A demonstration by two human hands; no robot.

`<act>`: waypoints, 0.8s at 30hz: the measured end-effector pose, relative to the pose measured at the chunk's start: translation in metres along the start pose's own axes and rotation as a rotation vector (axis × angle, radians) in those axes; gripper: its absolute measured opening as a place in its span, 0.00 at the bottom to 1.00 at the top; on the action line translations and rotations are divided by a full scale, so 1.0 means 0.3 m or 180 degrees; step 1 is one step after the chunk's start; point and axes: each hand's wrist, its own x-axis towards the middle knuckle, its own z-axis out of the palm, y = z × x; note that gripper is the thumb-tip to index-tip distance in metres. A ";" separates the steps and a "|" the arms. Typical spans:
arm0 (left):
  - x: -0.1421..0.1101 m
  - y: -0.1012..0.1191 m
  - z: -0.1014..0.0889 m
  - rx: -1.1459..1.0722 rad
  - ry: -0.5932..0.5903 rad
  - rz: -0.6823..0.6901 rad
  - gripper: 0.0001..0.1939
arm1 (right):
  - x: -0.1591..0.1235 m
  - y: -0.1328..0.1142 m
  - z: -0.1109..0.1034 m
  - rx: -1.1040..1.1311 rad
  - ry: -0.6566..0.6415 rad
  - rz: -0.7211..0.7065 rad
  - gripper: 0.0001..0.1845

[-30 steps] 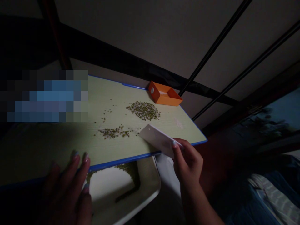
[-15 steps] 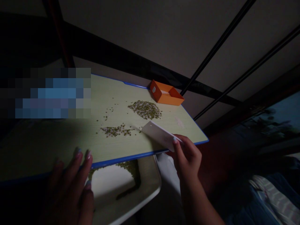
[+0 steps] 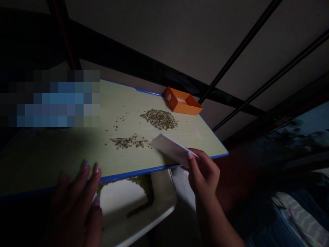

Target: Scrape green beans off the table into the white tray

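My right hand (image 3: 204, 171) grips a flat white plastic card (image 3: 173, 149) between thumb and fingers. The card is tilted, its far end close to the table's surface at the right end of a strip of small greenish grains (image 3: 130, 141). Beyond it lies a larger heap of the same grains (image 3: 159, 119). My left hand (image 3: 79, 202) rests with fingers apart at the front edge of the pale green, blue-rimmed table (image 3: 205, 144). Below that edge is a white tub (image 3: 164, 192) with more green grains inside, partly hidden by the tabletop.
An orange open box (image 3: 186, 106) stands at the table's back right corner. A pale smudge (image 3: 197, 133) marks the surface near the right edge. A blurred-out blue patch (image 3: 61, 103) covers the far left. Striped cloth (image 3: 298, 209) lies at lower right.
My right hand has moved the card slightly to the left, toward the strip of grains. My left hand has stayed in about the same place.
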 end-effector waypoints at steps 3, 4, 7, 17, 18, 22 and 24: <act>-0.003 -0.003 0.000 0.0032 0.0014 0.0018 0.35 | 0.010 -0.003 0.010 -0.0032 0.0063 -0.0044 0.07; -0.005 -0.005 -0.001 0.0048 0.0003 0.0002 0.35 | 0.012 -0.003 0.013 -0.0064 0.0092 -0.0069 0.07; -0.010 -0.009 -0.006 0.0109 0.0011 -0.0010 0.35 | 0.015 0.001 0.020 -0.0109 0.0166 -0.0072 0.06; -0.003 -0.003 -0.008 0.0238 -0.0041 0.0006 0.35 | 0.024 0.008 0.038 0.0062 -0.0056 -0.0007 0.06; -0.004 -0.005 -0.009 0.0249 -0.0042 0.0020 0.35 | 0.027 0.010 0.038 0.0065 -0.0072 -0.0035 0.07; -0.011 -0.010 -0.012 0.0335 -0.0085 0.0007 0.35 | 0.039 0.017 0.038 0.0099 -0.0150 -0.0124 0.07; -0.014 -0.010 -0.012 0.0375 -0.0135 -0.0051 0.35 | 0.042 0.019 0.038 0.0111 -0.0166 -0.0132 0.07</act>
